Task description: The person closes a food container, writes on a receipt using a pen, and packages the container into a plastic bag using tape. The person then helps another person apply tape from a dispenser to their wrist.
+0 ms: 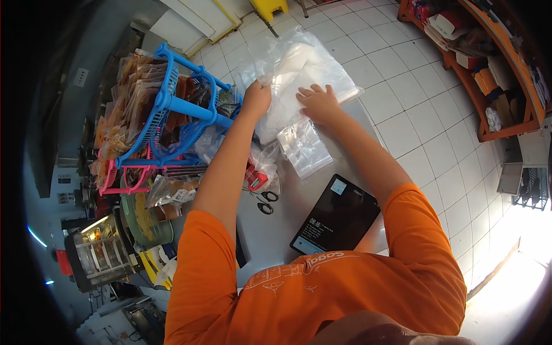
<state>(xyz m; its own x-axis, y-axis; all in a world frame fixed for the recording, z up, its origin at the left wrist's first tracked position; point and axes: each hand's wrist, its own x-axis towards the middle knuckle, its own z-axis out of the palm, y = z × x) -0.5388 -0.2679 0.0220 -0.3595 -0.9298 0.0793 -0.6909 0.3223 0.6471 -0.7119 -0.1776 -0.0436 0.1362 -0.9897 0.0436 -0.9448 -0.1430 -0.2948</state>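
Head view: over the table (293,201), the left hand (257,99) clamps clear bags (336,72) between its fingers; the right hand (322,106) touches them, fingers apart. All look unfilled.

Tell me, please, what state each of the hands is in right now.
Left hand: closed, apparently gripping clear plastic.
Right hand: open, fingers spread over large plastic bags.

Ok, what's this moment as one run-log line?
Left hand: grips loose clear plastic | right hand: spread on clear plastic bags | black rectangular tablet: screen lit
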